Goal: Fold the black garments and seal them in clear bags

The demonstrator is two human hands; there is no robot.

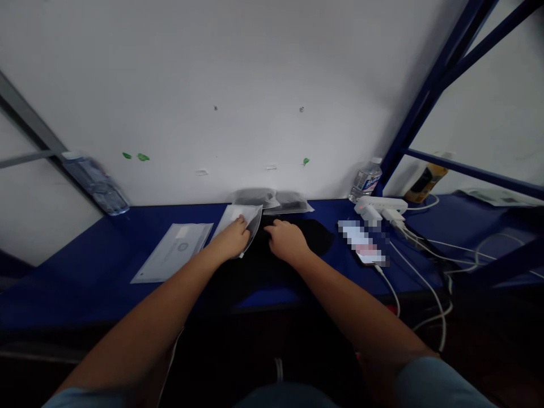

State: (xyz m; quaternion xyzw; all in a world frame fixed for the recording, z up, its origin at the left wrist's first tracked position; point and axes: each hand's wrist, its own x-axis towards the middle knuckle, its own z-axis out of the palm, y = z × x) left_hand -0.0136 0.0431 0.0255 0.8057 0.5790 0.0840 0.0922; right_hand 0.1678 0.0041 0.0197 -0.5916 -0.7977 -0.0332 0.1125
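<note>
My left hand [233, 239] is closed on a frosted plastic bag [232, 214], whose right edge stands a little apart, with something dark showing at it. Black cloth [318, 235] lies spread over the desk beside and below the bag. At that cloth is my right hand [287, 241], its fingers bent and seeming to pinch the fabric; the fingertips are hard to make out against the black. A flat frosted bag [174, 255] with a printed mark lies to the left. Two bags with dark contents, one on the left [254, 198] and one on the right [289, 203], rest against the wall.
The blue desk [102, 249] meets a white wall. A large clear bottle [96, 181] leans at left. On the right are a phone [361, 243] with a cable, a water bottle [366, 180], a white power strip [382, 204] and a yellow-and-black bottle [426, 180]. Blue metal posts frame that side.
</note>
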